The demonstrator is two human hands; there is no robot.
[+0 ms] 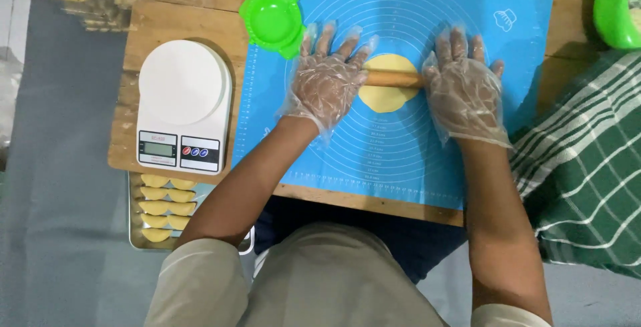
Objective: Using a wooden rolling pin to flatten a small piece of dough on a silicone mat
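Note:
A round disc of yellow dough (387, 93) lies in the middle of a blue silicone mat (414, 160) with printed circles. A wooden rolling pin (394, 79) lies across the dough. My left hand (327, 80), in a clear plastic glove, presses flat on the pin's left end with fingers spread. My right hand (464, 87), also gloved, presses flat on the pin's right end. Both ends of the pin are hidden under my palms.
A green dumpling press (272, 20) lies open at the mat's upper left corner. A white kitchen scale (183, 103) stands on the wooden board (160, 23) to the left. Below it a tray (137, 233) holds several folded yellow pastries. A green-striped cloth (587, 167) lies at the right.

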